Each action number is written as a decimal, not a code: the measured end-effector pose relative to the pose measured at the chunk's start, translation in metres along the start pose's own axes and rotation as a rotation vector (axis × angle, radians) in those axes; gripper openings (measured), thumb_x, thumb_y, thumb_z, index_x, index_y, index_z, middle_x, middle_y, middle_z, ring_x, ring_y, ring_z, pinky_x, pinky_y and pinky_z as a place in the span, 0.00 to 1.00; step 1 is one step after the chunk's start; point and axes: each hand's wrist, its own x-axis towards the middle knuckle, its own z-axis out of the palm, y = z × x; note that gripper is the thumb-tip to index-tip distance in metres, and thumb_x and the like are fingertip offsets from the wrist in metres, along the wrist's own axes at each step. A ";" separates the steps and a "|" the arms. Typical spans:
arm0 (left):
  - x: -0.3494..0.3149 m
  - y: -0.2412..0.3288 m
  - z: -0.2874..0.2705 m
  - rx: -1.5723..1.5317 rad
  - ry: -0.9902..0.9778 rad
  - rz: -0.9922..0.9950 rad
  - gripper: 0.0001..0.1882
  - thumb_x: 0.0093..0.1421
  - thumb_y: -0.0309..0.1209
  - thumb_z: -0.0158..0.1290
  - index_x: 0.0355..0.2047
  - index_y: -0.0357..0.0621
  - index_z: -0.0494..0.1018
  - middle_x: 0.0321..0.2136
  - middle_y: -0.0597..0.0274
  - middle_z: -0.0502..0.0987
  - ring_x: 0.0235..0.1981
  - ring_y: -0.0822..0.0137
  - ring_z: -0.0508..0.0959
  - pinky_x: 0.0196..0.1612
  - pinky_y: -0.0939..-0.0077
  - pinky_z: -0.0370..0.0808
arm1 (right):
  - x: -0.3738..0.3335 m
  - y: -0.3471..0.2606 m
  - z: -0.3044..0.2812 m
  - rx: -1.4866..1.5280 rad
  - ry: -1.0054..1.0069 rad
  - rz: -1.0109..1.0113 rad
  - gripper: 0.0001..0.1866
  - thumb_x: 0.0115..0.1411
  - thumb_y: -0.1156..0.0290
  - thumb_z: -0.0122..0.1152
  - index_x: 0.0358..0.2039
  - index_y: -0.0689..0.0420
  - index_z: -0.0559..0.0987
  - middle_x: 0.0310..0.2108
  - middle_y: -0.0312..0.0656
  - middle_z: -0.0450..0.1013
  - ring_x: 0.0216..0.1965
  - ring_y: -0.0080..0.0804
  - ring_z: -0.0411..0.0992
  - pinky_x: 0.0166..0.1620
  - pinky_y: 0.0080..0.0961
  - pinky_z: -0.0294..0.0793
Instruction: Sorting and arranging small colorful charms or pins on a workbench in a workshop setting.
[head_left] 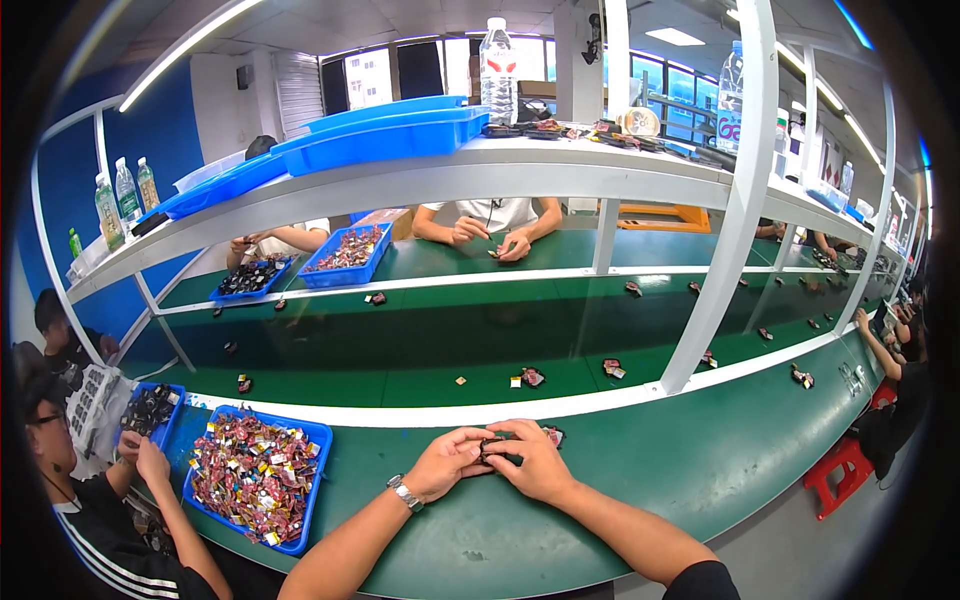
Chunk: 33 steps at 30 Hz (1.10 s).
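Both my hands meet low over the green bench [680, 470]. My left hand [445, 466], with a metal watch on its wrist, pinches a small black piece [488, 452] from the left. The fingers of my right hand [532, 463] close on the same piece from the other side. Most of it is hidden by the fingers, so its exact kind cannot be told. Just beyond my right hand lies a small assembly [554, 435] with reddish and pale parts, partly covered. Left of my hands stands a blue tray [322, 460] heaped with small red, yellow and white wired parts.
Beyond a white rail, a green belt [420, 345] carries scattered small assemblies. A white post [735, 200] and a shelf with blue bins [385, 135] and bottles rise ahead. At the left, a co-worker handles parts by a blue tray [175, 410]. A red stool [838, 475] stands at right.
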 end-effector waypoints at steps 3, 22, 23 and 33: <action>0.001 -0.003 0.001 -0.002 0.002 0.019 0.14 0.68 0.26 0.46 0.54 0.40 0.66 0.51 0.56 0.72 0.52 0.66 0.75 0.56 0.67 0.75 | 0.000 -0.004 0.002 0.011 0.010 0.014 0.10 0.52 0.75 0.66 0.37 0.56 0.83 0.51 0.41 0.72 0.55 0.42 0.67 0.55 0.35 0.69; -0.001 -0.003 0.001 -0.065 -0.003 0.085 0.14 0.66 0.26 0.51 0.51 0.40 0.67 0.55 0.54 0.72 0.54 0.63 0.74 0.57 0.62 0.74 | 0.000 -0.005 0.005 0.044 0.115 -0.014 0.09 0.50 0.76 0.66 0.34 0.54 0.83 0.50 0.39 0.74 0.54 0.41 0.68 0.55 0.34 0.70; -0.001 -0.003 0.001 -0.067 -0.002 0.084 0.14 0.66 0.26 0.51 0.51 0.40 0.67 0.55 0.54 0.72 0.54 0.63 0.74 0.57 0.62 0.74 | -0.001 -0.004 0.006 0.065 0.110 0.009 0.09 0.51 0.76 0.66 0.34 0.54 0.83 0.50 0.39 0.74 0.54 0.40 0.68 0.55 0.34 0.70; -0.001 -0.001 0.006 -0.052 0.044 0.155 0.14 0.65 0.25 0.51 0.51 0.39 0.67 0.55 0.52 0.71 0.53 0.63 0.75 0.57 0.63 0.75 | 0.005 -0.007 0.003 0.067 0.057 -0.013 0.11 0.51 0.77 0.65 0.38 0.55 0.82 0.54 0.41 0.72 0.56 0.42 0.66 0.55 0.35 0.70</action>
